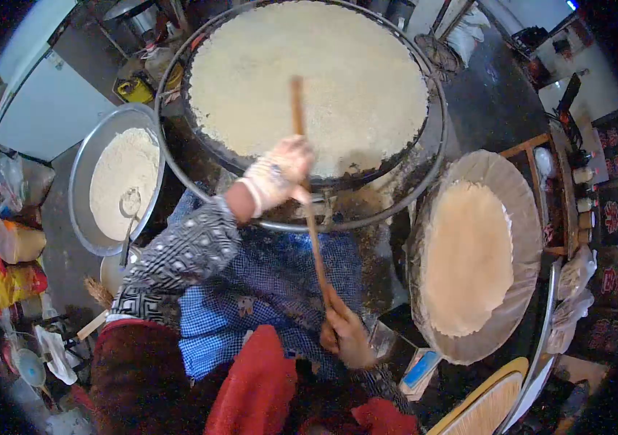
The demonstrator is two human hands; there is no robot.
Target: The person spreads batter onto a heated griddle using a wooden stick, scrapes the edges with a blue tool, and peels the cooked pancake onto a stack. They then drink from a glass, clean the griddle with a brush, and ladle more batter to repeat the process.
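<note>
A long wooden stick (315,250) slants away from my body, its far end blurred over the round griddle. My left hand (280,174), in a light glove, is wrapped around its upper part at the griddle's near edge. Lower down, close to my lap, my bare right hand (347,335) grips the near end. A wide, thin pale flatbread (251,87) covers nearly all of the griddle, with a dark rim (215,148) showing around it. A metal ring (436,159) circles the griddle.
At the left stands a metal basin (77,192) of pale flour or batter (117,163) with a ladle (130,206). A covered round tray (526,239) at the right holds tan flatbread (467,261). Blue checked cloth (215,319) covers my lap. A wooden-edged round board (487,402) leans lower right.
</note>
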